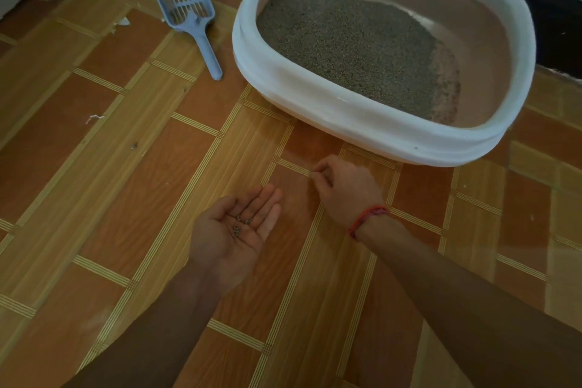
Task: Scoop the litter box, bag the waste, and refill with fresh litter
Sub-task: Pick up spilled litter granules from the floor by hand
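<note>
The floor (126, 198) is wood-patterned sheeting with pale scraps scattered about. The litter box (346, 123) sits at 1 o'clock, its grey litter (346, 41) spread left and a bare strip of pan showing at the right end. The blue scoop (189, 9) lies on the floor at 11 o'clock, well apart from both hands. At 6 o'clock the left hand (234, 230) lies palm up, fingers straight and together, carrying a few stray granules (241, 224). The right hand (343, 189), just in front of the box's near rim, has its fingers (318, 170) curled and pinched at the floor; whether a grain sits between them is too small to tell. The likely slip: the nearly flat palm tilts on the way to the box and the granules roll off, or a grain escapes the pinch and skitters away
</note>
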Available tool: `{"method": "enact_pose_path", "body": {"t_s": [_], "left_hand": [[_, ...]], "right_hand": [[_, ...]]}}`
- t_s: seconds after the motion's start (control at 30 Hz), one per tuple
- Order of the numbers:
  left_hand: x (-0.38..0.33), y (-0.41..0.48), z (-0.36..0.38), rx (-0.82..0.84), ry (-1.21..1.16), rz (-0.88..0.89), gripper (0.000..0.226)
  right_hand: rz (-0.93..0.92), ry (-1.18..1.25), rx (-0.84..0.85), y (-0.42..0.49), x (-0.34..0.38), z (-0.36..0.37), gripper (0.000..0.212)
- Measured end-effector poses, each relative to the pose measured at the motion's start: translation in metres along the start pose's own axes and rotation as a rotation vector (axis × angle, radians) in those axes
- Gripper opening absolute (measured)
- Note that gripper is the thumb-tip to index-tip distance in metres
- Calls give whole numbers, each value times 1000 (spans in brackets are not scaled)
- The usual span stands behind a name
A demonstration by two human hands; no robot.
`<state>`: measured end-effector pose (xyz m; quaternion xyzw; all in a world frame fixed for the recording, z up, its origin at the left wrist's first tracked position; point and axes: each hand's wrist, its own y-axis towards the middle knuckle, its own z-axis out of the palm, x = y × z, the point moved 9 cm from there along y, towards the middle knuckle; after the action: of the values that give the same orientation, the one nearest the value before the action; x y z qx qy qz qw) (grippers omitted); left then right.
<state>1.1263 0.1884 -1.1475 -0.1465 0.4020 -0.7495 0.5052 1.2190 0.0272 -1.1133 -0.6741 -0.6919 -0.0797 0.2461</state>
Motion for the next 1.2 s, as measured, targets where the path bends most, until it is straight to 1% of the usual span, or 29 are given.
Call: {"method": "enact_pose_path", "body": {"t_s": [0.27,0.43,0.57,0.7,0.8,0.87,0.93,0.97,1.03,1.07,1.13,1.17,1.2], "left_hand": [[-4,3,-5,-9,-39,-9,39],[-5,6,-4,3,-49,-4,48],[-5,7,-4,6,-34,4,50],[-5,6,-4,0,-31,8,43],[-5,6,-5,1,-29,14,48],[-5,6,-6,0,-27,15,50],[-5,6,-6,2,-21,16,47],[-4,6,-5,4,-19,14,45],[-4,5,-3,17,-15,16,42],[-4,4,-2,24,-9,20,42],[-4,3,-3,32,16,19,44],[-3,3,-3,37,40,9,46],[-1,2,-2,50,69,-11,48]], "right_hand": [[41,-15,14,11,-1,13,15],[72,-19,26,13,-3,14,14],[63,-104,46,11,1,13,21],[41,-190,65,10,8,12,27],[39,-167,70,8,16,4,28],[16,-111,52,3,29,-6,25],[-21,-74,68,-6,35,5,20],[-25,-63,114,-12,32,19,17],[-37,-107,270,-29,31,52,19],[-74,-124,312,-35,40,58,19],[-191,-118,292,-44,70,50,23],[-240,-71,257,-49,86,42,23],[-253,-17,236,-53,101,30,22]]}}
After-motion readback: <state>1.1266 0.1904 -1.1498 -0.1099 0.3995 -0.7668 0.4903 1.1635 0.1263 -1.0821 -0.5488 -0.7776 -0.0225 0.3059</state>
